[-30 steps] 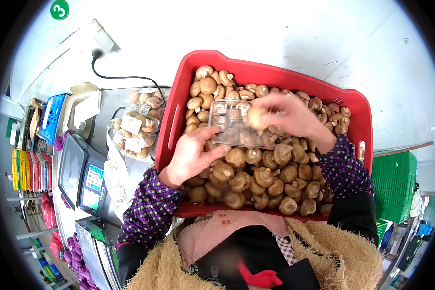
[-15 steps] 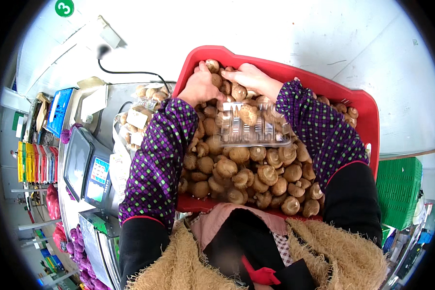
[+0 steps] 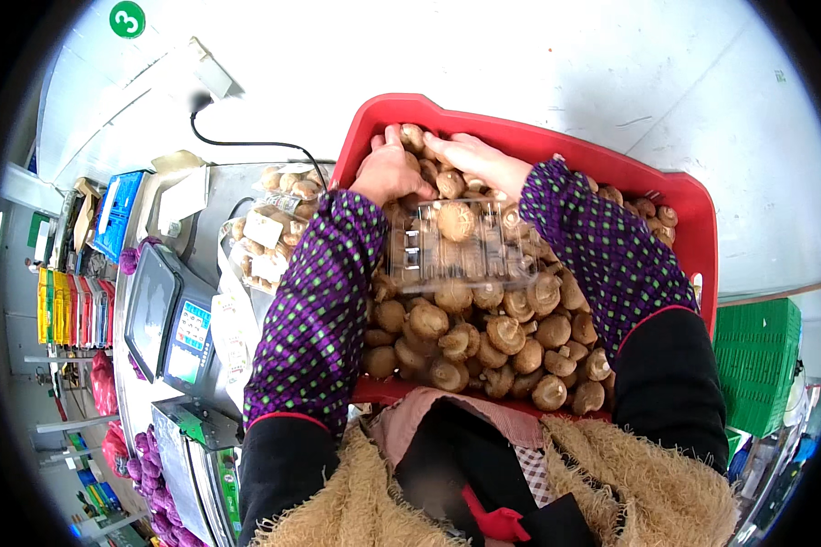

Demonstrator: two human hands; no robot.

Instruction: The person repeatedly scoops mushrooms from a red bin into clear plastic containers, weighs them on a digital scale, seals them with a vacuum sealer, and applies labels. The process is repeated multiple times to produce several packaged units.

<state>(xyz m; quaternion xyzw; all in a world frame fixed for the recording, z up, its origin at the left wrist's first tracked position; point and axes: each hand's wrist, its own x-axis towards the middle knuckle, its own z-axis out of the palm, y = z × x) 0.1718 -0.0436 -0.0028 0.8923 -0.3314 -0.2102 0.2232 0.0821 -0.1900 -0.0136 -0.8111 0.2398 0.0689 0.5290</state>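
Brown shiitake mushrooms (image 3: 506, 335) fill a red crate (image 3: 693, 191) in front of me. At its far left corner my left hand (image 3: 392, 171) reaches among the mushrooms, fingers and thumb apart. Beside it my right hand (image 3: 479, 162) lies over mushrooms, its fingers stretched toward the left; their undersides are hidden. Between my forearms a clear plastic tray (image 3: 429, 260) rests on the heap, just nearer than my hands. One mushroom (image 3: 455, 221) stands out inside it; blur and see-through walls hide how many others it holds.
Left of the crate, bagged mushrooms (image 3: 265, 228) lie on a metal table by a weighing scale (image 3: 178, 333). A black cable (image 3: 246, 142) runs from the white wall. Purple net bags (image 3: 150, 479) lie at lower left; a green crate (image 3: 757, 365) stands at right.
The clear tray has shifted a little left and toward me, along with the mushroom in it. My left forearm has moved slightly right. Both hands stay at the crate's far left corner.
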